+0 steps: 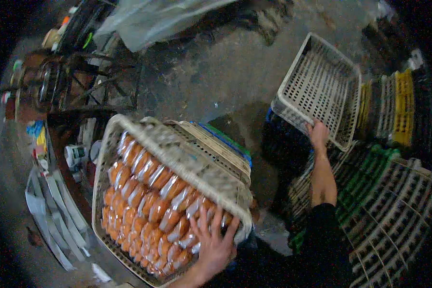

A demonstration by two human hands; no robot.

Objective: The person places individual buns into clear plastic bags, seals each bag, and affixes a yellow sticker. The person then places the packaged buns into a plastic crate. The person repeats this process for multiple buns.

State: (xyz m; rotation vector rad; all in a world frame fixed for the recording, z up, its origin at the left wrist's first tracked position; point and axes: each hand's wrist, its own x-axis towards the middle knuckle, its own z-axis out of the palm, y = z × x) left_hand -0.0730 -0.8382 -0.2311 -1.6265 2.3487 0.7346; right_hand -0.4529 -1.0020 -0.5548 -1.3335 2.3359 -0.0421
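My left hand (214, 239) lies with spread fingers over rows of orange-brown rounded items in clear plastic wrap (151, 205). What these items are, I cannot tell for sure. They fill a dirty off-white plastic crate (100, 172), which looks tilted in view, and the hand is near its right corner. My right hand (318, 135) grips the near rim of a second off-white plastic crate (320, 82). That crate is held out to the right, its perforated floor showing.
Beneath the filled crate stand more stacked crates (216, 147). Green crates (363, 180), grey crates (392, 216) and yellow crates (403, 108) line the right side. A dark metal frame (97, 82) and a white tub (75, 155) are at left. Plastic sheeting (140, 25) hangs at the top.
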